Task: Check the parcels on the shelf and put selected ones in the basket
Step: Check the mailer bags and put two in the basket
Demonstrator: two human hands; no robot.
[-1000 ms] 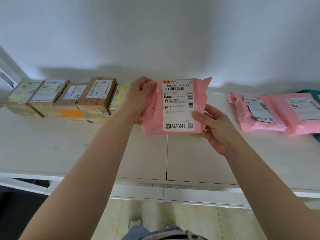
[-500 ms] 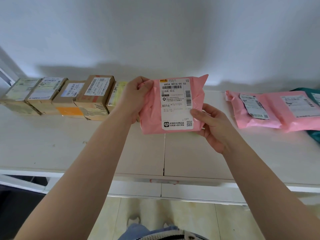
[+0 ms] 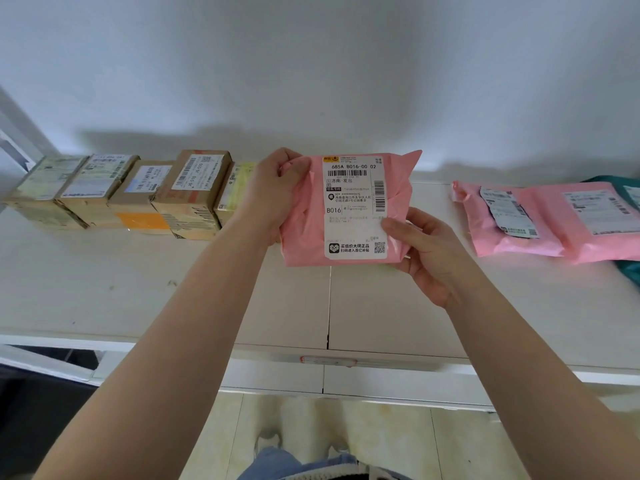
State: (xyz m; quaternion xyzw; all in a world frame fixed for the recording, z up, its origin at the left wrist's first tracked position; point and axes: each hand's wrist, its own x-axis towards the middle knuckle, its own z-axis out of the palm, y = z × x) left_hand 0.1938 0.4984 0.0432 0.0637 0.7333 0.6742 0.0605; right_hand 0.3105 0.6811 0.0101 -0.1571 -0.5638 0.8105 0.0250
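Parcels on the shelf: pink one up for a label check

Shelf (image 3: 104, 299) is the big white surface; five cardboard boxes (image 3: 194, 192) in a row at left, two pink mailers (image 3: 540, 220) flat at right. Pink parcel (image 3: 311, 233) is lifted over the middle, long axis upright, label facing the camera; left hand (image 3: 273, 195) closed around its upper left edge, right hand (image 3: 426, 251) pinching the lower right edge. No basket in view, so can't tell which hand is closer to it.

Shelf (image 3: 138, 299) against the wall. Row of boxes (image 3: 138, 192) at left rear, touching side by side. Two mailers (image 3: 547, 220) at right, overlapping. Between them, one parcel (image 3: 346, 209) held above the shelf: left hand (image 3: 273, 195) at its left edge, right hand (image 3: 426, 251) at its lower right.
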